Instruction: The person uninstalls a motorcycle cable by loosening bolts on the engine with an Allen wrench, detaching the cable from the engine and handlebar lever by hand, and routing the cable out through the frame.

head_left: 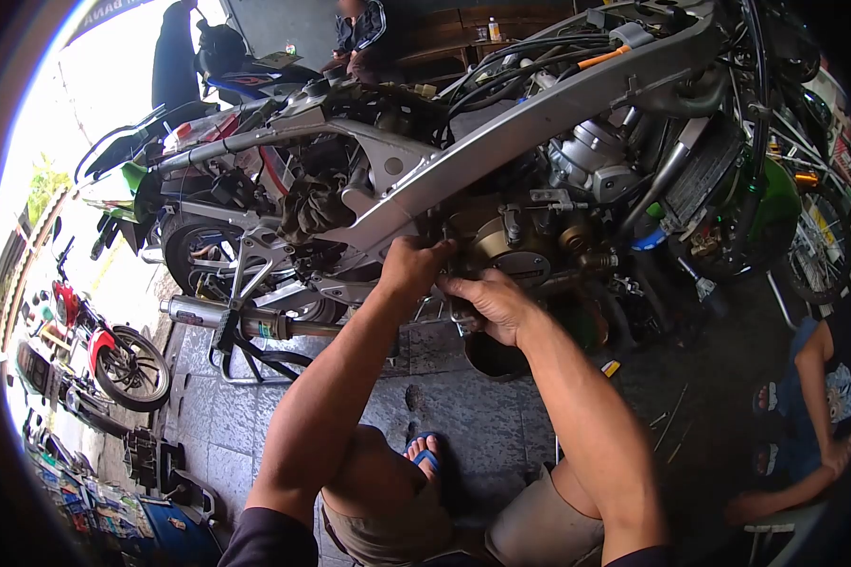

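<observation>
I call the middle of my clock the spot where my two hands meet, with twelve at the top of what I see. The big motorbike (388, 168) is right in front of me, lying across my view with its insides showing. Its round, gold-brown engine cover (515, 248) is close by, at two o'clock.

My left hand (414, 269) is at the left edge of the cover, with its fingers curled in. My right hand (490, 304) is just beside it, low down, and its fingers are bent narrow too. Both reach for the same spot. I can't tell if they pinch something small, because my fingers hide it.

A dark pan (492, 361) sits on the floor under my right hand, at five o'clock. The thick silver frame bar (520, 142) slants up past one o'clock. A crumpled rag (314, 206) sits on the bike at ten, and a fat silver exhaust (219, 316) is near nine.

My foot in a blue flip-flop (429, 460) is at six. Something small and yellow (612, 368) lies at four. Another person (830, 402) is between three and four. Far off, a red motorbike (99, 342) stands between eight and nine.
</observation>
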Demonstrator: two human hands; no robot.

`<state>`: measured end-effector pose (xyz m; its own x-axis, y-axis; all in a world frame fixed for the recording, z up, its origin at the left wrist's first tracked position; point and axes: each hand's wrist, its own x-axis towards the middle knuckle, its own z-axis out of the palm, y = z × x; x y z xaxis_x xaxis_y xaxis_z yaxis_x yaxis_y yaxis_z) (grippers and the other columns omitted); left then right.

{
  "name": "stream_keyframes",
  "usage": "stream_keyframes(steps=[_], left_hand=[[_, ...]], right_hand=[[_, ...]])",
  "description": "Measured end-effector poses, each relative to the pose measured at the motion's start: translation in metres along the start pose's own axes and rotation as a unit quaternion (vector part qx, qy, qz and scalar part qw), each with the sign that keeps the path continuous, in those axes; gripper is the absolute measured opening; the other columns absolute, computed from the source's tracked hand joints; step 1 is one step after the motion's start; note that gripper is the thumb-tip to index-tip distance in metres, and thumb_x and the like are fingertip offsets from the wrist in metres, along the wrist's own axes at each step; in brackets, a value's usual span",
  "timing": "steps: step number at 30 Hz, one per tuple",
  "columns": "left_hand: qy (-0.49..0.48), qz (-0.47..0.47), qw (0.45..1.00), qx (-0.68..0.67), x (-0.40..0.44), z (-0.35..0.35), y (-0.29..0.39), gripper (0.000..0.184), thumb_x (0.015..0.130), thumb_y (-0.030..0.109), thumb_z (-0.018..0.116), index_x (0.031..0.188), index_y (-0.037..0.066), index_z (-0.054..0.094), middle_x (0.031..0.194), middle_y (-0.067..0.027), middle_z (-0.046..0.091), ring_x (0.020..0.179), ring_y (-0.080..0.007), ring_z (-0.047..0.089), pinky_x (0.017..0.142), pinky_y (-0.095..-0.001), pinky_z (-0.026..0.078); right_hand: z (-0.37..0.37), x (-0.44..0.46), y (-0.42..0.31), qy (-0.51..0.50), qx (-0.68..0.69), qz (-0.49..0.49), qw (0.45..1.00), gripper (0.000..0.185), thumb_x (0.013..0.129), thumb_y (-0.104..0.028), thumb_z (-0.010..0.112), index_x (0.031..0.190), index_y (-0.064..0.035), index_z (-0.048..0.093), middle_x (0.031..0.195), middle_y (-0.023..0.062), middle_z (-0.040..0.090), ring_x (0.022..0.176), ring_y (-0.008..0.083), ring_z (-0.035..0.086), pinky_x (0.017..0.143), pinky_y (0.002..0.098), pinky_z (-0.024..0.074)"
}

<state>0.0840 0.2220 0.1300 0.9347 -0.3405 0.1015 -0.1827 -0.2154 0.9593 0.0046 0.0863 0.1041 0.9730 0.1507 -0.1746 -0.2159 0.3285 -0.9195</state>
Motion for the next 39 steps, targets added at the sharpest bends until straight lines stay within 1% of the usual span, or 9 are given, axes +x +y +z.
stream_keyframes(steps=[3, 6, 8, 11, 30, 33, 35, 38, 39], left_hand=[[-0.009, -0.063, 0.993, 0.102, 0.008, -0.005, -0.005, 0.037, 0.088, 0.031, 0.067, 0.094, -0.006, 0.071, 0.079, -0.0114, 0.069, 0.066, -0.0147, 0.061, 0.06, -0.0313, 0.049], [0.057, -0.003, 0.975, 0.214, 0.005, 0.001, 0.003, 0.038, 0.086, 0.033, 0.067, 0.093, -0.005, 0.071, 0.08, -0.0184, 0.07, 0.071, -0.0247, 0.068, 0.066, -0.038, 0.053], [0.097, 0.091, 0.924, 0.359, -0.002, 0.009, 0.024, 0.04, 0.084, 0.032, 0.064, 0.097, -0.006, 0.068, 0.087, -0.0296, 0.068, 0.089, -0.0434, 0.068, 0.08, -0.0484, 0.053], [0.101, 0.1, 0.91, 0.39, 0.003, 0.014, 0.03, 0.039, 0.082, 0.032, 0.065, 0.094, -0.005, 0.069, 0.089, -0.0295, 0.067, 0.09, -0.0464, 0.066, 0.08, -0.0504, 0.053], [0.113, 0.031, 0.873, 0.474, 0.01, 0.028, 0.045, 0.025, 0.082, 0.02, 0.061, 0.089, -0.002, 0.071, 0.09, -0.0268, 0.069, 0.089, -0.0429, 0.068, 0.078, -0.0482, 0.056], [0.112, 0.03, 0.877, 0.466, 0.01, 0.026, 0.044, 0.028, 0.082, 0.023, 0.062, 0.091, -0.002, 0.072, 0.09, -0.0273, 0.069, 0.089, -0.043, 0.068, 0.079, -0.0478, 0.056], [0.096, 0.045, 0.887, 0.45, 0.007, 0.025, 0.046, 0.033, 0.081, 0.026, 0.064, 0.095, -0.003, 0.071, 0.092, -0.0287, 0.068, 0.09, -0.0429, 0.068, 0.08, -0.0476, 0.056], [0.107, 0.037, 0.92, 0.376, 0.003, 0.024, 0.042, 0.038, 0.082, 0.029, 0.064, 0.101, -0.003, 0.07, 0.1, -0.032, 0.066, 0.096, -0.0427, 0.067, 0.083, -0.0475, 0.055], [0.116, 0.043, 0.912, 0.391, 0.028, 0.022, 0.007, 0.037, 0.086, 0.033, 0.056, 0.093, -0.001, 0.068, 0.087, -0.025, 0.069, 0.077, -0.0367, 0.069, 0.064, -0.0448, 0.055]], right_hand=[[-0.001, -0.002, -0.003, -0.022, 0.04, 0.032, 0.998, 0.011, 0.09, -0.019, 0.065, 0.093, -0.008, 0.066, 0.079, 0.0013, 0.065, 0.059, 0.008, 0.053, 0.05, 0.024, 0.0349], [-0.003, 0.0, 0.0, -0.03, 0.091, 0.042, 0.995, 0.014, 0.089, -0.022, 0.068, 0.092, -0.0084, 0.066, 0.078, 0.0005, 0.065, 0.059, 0.0066, 0.052, 0.048, 0.0231, 0.0339], [0.0, 0.001, 0.001, -0.003, 0.032, 0.016, 0.999, 0.02, 0.086, -0.028, 0.072, 0.093, -0.0111, 0.065, 0.079, -0.0016, 0.065, 0.06, 0.0051, 0.049, 0.047, 0.0219, 0.0311], [-0.001, 0.003, 0.006, 0.012, 0.02, 0.013, 1.0, 0.021, 0.085, -0.028, 0.072, 0.093, -0.0099, 0.064, 0.076, -0.0005, 0.065, 0.055, 0.0055, 0.049, 0.044, 0.0228, 0.0318], [0.001, 0.0, -0.001, 0.007, 0.048, -0.017, 0.999, 0.011, 0.081, -0.013, 0.07, 0.088, -0.0071, 0.064, 0.073, 0.0046, 0.065, 0.054, 0.0099, 0.055, 0.045, 0.0252, 0.0375], [0.004, -0.018, -0.014, -0.005, -0.073, -0.026, 0.997, 0.011, 0.081, -0.012, 0.069, 0.086, -0.0032, 0.066, 0.072, 0.0074, 0.067, 0.057, 0.0125, 0.059, 0.047, 0.0276, 0.0419], [0.002, -0.029, -0.023, 0.08, -0.409, 0.026, 0.909, 0.014, 0.084, -0.013, 0.066, 0.084, 0.0012, 0.068, 0.071, 0.0094, 0.068, 0.057, 0.015, 0.061, 0.05, 0.0294, 0.0449], [-0.018, -0.036, -0.026, 0.102, -0.413, -0.01, 0.905, 0.019, 0.087, -0.014, 0.061, 0.084, 0.0033, 0.068, 0.072, 0.0106, 0.068, 0.059, 0.0159, 0.062, 0.053, 0.0309, 0.0465], [-0.017, -0.043, -0.032, 0.129, -0.386, -0.031, 0.913, 0.021, 0.088, -0.014, 0.059, 0.085, 0.0038, 0.068, 0.071, 0.0108, 0.068, 0.06, 0.0159, 0.062, 0.055, 0.0309, 0.0466]])
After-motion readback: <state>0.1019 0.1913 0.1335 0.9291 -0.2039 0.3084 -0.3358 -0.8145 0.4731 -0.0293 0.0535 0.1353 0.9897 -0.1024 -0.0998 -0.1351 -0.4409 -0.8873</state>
